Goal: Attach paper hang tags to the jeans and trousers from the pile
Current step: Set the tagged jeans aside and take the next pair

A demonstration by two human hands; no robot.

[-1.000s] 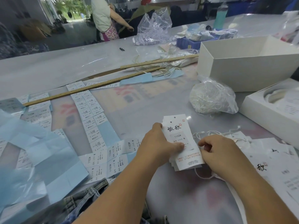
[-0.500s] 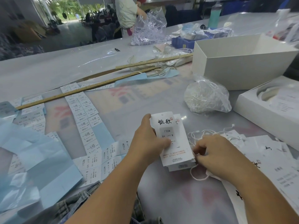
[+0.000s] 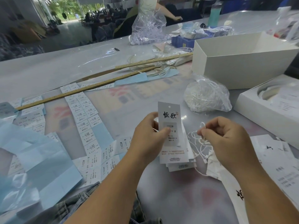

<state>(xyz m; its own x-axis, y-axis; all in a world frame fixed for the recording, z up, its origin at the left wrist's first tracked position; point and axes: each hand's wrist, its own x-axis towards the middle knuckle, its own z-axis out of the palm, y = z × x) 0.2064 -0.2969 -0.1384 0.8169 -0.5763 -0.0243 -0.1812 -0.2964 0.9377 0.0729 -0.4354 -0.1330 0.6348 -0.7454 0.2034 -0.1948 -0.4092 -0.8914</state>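
two hands are seen at the lower centre of the frame. one stack of hang tags [image 3: 174, 135] is gripped by the left hand [image 3: 148, 135], thumb pressed on the grey size sticker of the top tag and fingers curled behind; the exact number of tags in the stack cannot be told, though several lower edges are fanned out beneath the top one. the stack is held tilted up off the table [image 3: 80, 65], its punched hole at the top. just right of it, a white string [image 3: 202, 126] is pinched between thumb and forefinger of the right hand [image 3: 226, 139], the other fingers curled in. a loose tangle of strings [image 3: 200, 146] is spread between the two hands, close beside the stack's right edge.

one strip of denim, the jeans [image 3: 77, 201], is visible at the bottom edge, below the left forearm. more loose white tags [image 3: 275, 162] are scattered at lower right, under and beyond the right wrist.

two wooden rulers [image 3: 153, 61] are laid across the middle left. one clear bag of white strings [image 3: 207, 97] is set above the hands, well apart from them. two white boxes are counted at the right: an open box [image 3: 242, 68] and a flatter box [image 3: 267, 113]. rows of size stickers [image 3: 85, 113] and pale blue backing sheets [image 3: 40, 159] are spread at the left.
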